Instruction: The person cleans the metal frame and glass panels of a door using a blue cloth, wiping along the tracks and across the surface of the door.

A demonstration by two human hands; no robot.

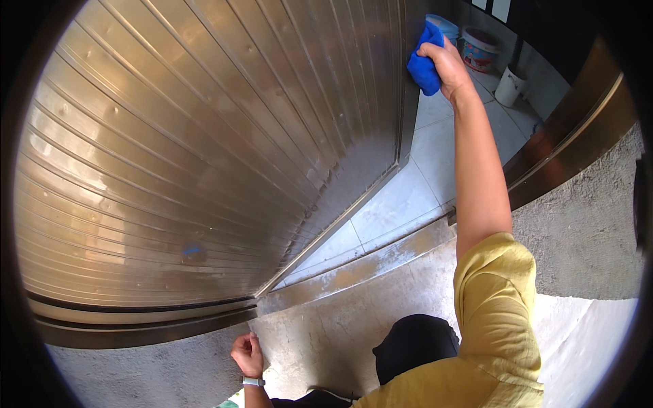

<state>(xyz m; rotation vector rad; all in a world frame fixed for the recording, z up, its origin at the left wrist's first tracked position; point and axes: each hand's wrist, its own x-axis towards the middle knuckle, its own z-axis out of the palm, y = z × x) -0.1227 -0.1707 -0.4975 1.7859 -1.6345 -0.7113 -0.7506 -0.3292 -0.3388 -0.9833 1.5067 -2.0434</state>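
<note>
My right hand grips a bunched blue cloth at the upper right, against or close to the outer edge of a ribbed metal door. Part of the cloth is hidden behind my fingers. The door stands ajar and fills the left and middle of the picture, with several small dents in its panel. My left hand, with a band on its wrist, hangs low near the door's bottom hinge corner. Its fingers are curled, and nothing shows in them.
A metal threshold crosses the doorway before white floor tiles. Inside stand a printed bucket, a blue container and a white cylindrical holder. A dark door frame and rough concrete wall lie at the right.
</note>
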